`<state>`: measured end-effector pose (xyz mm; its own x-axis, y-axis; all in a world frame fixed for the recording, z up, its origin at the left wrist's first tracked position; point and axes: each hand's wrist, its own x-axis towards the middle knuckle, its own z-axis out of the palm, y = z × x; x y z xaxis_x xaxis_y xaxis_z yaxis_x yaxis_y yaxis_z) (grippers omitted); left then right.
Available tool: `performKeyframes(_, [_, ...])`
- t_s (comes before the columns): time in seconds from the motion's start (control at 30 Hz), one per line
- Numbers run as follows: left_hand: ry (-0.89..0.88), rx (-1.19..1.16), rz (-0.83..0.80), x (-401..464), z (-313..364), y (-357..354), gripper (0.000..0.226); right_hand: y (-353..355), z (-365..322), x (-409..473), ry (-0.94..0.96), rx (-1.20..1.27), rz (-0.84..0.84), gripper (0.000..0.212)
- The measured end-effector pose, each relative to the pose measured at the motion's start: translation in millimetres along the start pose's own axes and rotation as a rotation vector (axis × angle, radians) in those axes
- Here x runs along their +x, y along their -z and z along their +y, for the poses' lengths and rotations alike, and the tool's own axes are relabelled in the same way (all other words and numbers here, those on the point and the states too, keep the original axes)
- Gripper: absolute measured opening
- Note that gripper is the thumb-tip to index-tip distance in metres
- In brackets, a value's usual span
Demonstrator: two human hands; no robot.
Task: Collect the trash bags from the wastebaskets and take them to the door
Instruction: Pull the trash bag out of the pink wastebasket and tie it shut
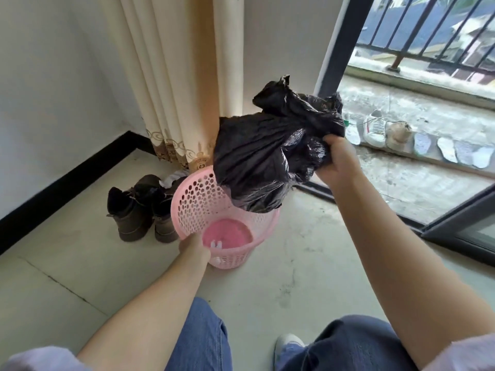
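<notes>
Your knees in blue denim fill the bottom edge, above a smooth pale tiled floor (308,263). Your left hand (194,247) grips the near rim of the round pink perforated plastic wastebasket (198,202), which stands tilted toward you. Your right hand (338,159) clutches the gathered side of the crinkled, glossy black trash bag (262,153), lifted clear just above the basket's far rim. Beyond stand dark boots (134,210) and a cream pleated curtain (171,76).

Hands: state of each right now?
Left hand: grips the near rim of the pink wastebasket.
Right hand: grips the black trash bag, lifted mostly clear of the basket.
</notes>
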<state>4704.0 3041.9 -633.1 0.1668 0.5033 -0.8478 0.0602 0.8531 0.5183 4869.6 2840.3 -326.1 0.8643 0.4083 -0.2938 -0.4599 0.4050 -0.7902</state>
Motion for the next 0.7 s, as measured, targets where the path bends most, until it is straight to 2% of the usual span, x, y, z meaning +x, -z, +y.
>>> performKeyframes(0.07, [0.011, -0.015, 0.029, -49.5, 4.5, -5.7, 0.032, 9.6, -18.9, -12.5, 0.074, 0.058, 0.002, 0.027])
performKeyframes(0.17, [-0.011, -0.081, 0.069, -116.9, -1.6, -12.8, 0.033, 25.2, -42.0, -30.3, 0.160, 0.072, -0.008, 0.030])
performKeyframes(0.3, [-0.023, -0.141, 0.018, -147.7, -15.6, -19.9, 0.042, 51.8, -59.3, -44.0, 0.245, -0.051, 0.064, 0.035])
performKeyframes(0.33, [-0.063, -0.082, 0.058, -151.4, -16.1, -20.5, 0.043, 59.3, -59.0, -45.5, 0.244, -0.113, 0.080, 0.037])
performKeyframes(0.4, [-0.060, -0.003, 0.069, -148.4, -18.7, -20.9, 0.048, 77.1, -51.6, -44.7, 0.210, -0.258, 0.116, 0.042])
performKeyframes(0.53, [-0.005, -0.092, 0.097, -148.9, -20.9, -19.0, 0.046, 117.2, -18.1, -34.3, 0.069, -0.532, 0.167, 0.048])
performKeyframes(0.7, [0.038, -0.088, -0.005, -153.9, -29.0, -20.2, 0.043, 162.5, 26.6, -22.2, -0.080, -0.751, 0.226, 0.050])
